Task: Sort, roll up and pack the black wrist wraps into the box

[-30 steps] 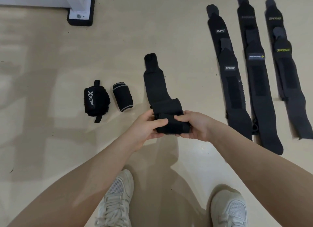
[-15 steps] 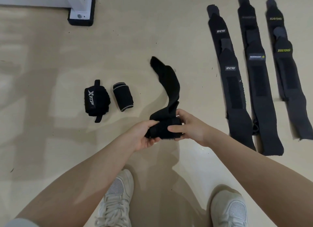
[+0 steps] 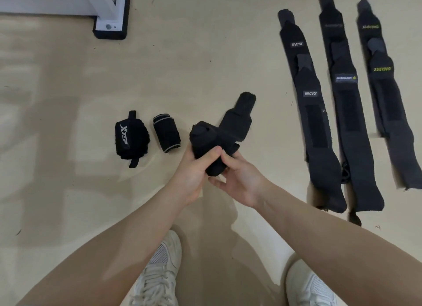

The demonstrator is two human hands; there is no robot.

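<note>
Both hands held one black wrist wrap above the floor. The left hand was closed around the rolled part, thumb pressed on top, while the right hand pinched the roll from the other side, its lower fingers loose. The wrap's free end stuck up and away. Two rolled wraps lay to the left; three long strips, perhaps overlapping pairs, lay flat at right.
</note>
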